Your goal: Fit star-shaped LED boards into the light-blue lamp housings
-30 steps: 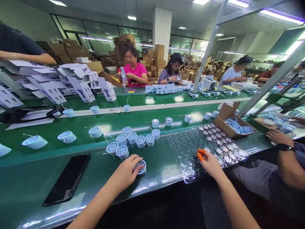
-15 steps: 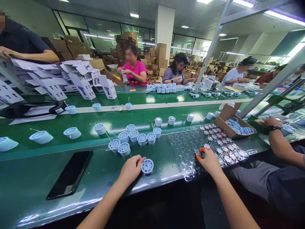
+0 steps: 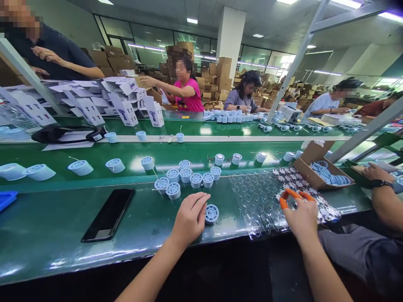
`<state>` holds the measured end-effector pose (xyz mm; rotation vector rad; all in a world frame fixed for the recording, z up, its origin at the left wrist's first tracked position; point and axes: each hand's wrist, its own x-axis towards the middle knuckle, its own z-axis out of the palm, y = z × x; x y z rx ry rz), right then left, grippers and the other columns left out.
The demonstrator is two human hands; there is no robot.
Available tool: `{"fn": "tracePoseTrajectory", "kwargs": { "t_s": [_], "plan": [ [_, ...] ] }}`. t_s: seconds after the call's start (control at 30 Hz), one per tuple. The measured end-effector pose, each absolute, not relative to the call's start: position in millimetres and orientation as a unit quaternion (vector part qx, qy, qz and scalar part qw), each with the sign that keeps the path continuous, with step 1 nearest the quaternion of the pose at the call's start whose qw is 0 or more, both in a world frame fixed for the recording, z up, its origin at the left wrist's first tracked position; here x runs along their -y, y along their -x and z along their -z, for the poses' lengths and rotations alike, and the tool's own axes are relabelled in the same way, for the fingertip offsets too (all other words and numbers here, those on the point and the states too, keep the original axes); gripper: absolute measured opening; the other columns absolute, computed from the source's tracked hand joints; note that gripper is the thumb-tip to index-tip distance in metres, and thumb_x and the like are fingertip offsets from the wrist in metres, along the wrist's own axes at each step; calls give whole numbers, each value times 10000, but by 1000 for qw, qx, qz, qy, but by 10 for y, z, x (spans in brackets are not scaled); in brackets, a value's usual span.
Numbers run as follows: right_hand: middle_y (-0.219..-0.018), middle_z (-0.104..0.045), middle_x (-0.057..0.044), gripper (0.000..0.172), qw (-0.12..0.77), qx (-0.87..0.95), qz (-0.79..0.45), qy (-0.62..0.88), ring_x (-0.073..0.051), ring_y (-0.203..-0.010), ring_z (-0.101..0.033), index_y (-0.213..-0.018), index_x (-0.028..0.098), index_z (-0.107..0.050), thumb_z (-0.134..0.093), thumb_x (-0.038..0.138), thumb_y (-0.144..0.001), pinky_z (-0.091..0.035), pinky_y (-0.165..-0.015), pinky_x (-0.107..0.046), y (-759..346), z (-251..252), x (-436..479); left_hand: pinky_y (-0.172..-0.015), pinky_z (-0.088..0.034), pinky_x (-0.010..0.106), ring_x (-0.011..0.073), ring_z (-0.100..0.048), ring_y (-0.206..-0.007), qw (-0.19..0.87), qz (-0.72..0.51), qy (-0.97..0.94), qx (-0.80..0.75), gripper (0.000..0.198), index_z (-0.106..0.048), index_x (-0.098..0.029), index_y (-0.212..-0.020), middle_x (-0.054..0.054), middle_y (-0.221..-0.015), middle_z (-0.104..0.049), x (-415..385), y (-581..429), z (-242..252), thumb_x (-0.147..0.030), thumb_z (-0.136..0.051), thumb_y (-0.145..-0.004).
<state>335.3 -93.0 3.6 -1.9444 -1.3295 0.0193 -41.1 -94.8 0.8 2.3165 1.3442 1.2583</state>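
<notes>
Hands well apart at the near edge of the green bench (image 3: 40,235): left hand (image 3: 190,218) half-curled and empty, just left of a round pale-blue plastic housing (image 3: 212,214) standing on end, much nearer that hand than the right; right hand (image 3: 300,220) closed around orange-handled cutters (image 3: 292,195) above a clear blister sheet (image 3: 255,205). Farther left, matching housings (image 3: 185,178) and a black phone (image 3: 108,214); beyond, stacked cardboard cartons (image 3: 178,54)

Green assembly bench (image 3: 40,226) — a black smartphone (image 3: 108,215), pale blue round housings (image 3: 173,191), clear plastic sheet (image 3: 256,205).
</notes>
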Motion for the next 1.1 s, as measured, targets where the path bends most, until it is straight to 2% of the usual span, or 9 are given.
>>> {"fn": "tracePoseTrajectory", "kwargs": {
  "t_s": [0.07, 0.17, 0.3, 0.37, 0.47, 0.63, 0.77, 0.93, 1.1],
  "plan": [
    [-1150, -628, -182, 341, 392, 595, -24, 701, -309, -1035, -589, -1052, 164, -727, -660, 370, -788, -508, -778, -408, -2948, -162, 1019, -939, -552, 386, 189, -647, -1000, 198, -438, -781, -398, 457, -487, -269, -1438, 100, -1408, -566, 1016, 309, -66, -169, -458, -992],
    [-1089, -671, -93, 348, 384, 697, -215, 566, -209, -873, -610, -1219, 238, -661, -619, 314, -882, -511, -708, -335, -2264, -374, 1172, -755, -603, 304, 112, -640, -733, 349, -414, -768, -342, 588, -352, -286, -1542, 117, -1419, -570, 1050, 191, -122, -188, -493, -980],
    [-989, -682, -38, 302, 389, 729, -287, 484, -177, -848, -609, -1183, 270, -675, -636, 231, -885, -500, -711, -305, -1715, -547, 1286, -681, -603, 279, 127, -673, -656, 443, -417, -713, -349, 418, -604, -214, -1366, 68, -986, -746, 999, 267, -134, -231, -541, -953],
    [-968, -693, -25, 273, 390, 728, -301, 477, -169, -834, -613, -1133, 274, -699, -665, 217, -868, -503, -718, -299, -1627, -550, 1294, -601, -584, 261, 122, -661, -587, 473, -425, -671, -381, 353, -674, -185, -1264, 73, -935, -750, 988, 367, -121, -272, -574, -937],
    [-983, -714, -23, 262, 396, 718, -320, 476, -169, -827, -628, -1101, 282, -720, -710, 229, -845, -526, -747, -307, -1579, -508, 1298, -522, -549, 251, 109, -623, -507, 522, -393, -648, -392, 459, -619, -186, -1343, 80, -939, -754, 1012, 480, -96, -308, -628, -900],
    [-1074, -733, -30, 249, 398, 727, -285, 481, -193, -893, -657, -1072, 306, -745, -716, 223, -839, -547, -791, -332, -1535, -437, 1309, -684, -570, 321, 168, -664, -675, 357, -439, -711, -418, 243, -766, -187, -991, 72, -837, -727, 995, 556, -71, -282, -545, -953],
    [-1058, -747, -41, 234, 359, 733, -241, 525, -211, -858, -671, -1018, 295, -766, -713, 199, -811, -562, -754, -345, -1515, -292, 1251, -843, -537, 382, 220, -636, -902, 210, -420, -771, -430, 221, -752, -212, -945, 87, -916, -702, 886, 620, 28, -238, -532, -955],
    [-1044, -754, -66, 244, 317, 741, -213, 552, -211, -770, -660, -994, 252, -775, -691, 166, -782, -563, -725, -363, -1430, -58, 1141, -741, -502, 311, 176, -593, -762, 248, -375, -742, -498, 189, -737, -188, -996, 40, -797, -628, 814, 613, 299, -206, -564, -922],
    [-1077, -733, -86, 262, 348, 728, -223, 547, -236, -905, -677, -995, 242, -778, -645, 148, -791, -567, -791, -380, -1334, 76, 1091, -649, -427, 247, 145, -524, -676, 272, -303, -772, -489, 389, -725, -240, -1176, -12, -692, -513, 825, 538, 455, -91, -500, -896]
  ]
}}
